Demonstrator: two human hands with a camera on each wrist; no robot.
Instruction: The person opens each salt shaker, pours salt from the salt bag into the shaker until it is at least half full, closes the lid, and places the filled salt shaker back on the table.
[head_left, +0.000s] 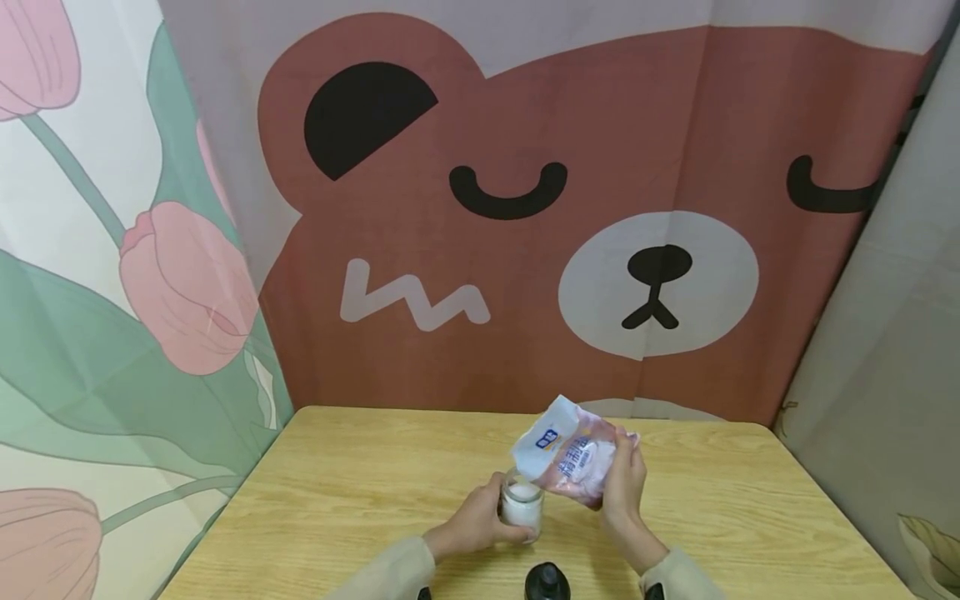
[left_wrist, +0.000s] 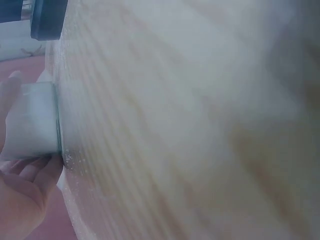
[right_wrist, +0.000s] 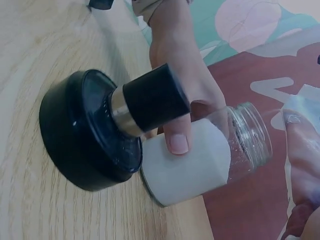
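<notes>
A clear glass jar stands upright on the table, with my left hand gripping its side, thumb toward the front. In the right wrist view, white powder fills the jar most of the way, below the threaded neck. My right hand grips a pink and white plastic bag by its right end. The bag tilts down to the left, and its lower left corner overlaps the jar's mouth in the head view. Nearer to me sits a black lid, with a gold band and a black knob visible in the right wrist view.
The jar and lid stand on a light wooden table. Small white grains lie on the wood beside the jar's base. Behind the table hangs a brown bear curtain, with a tulip-patterned one on the left.
</notes>
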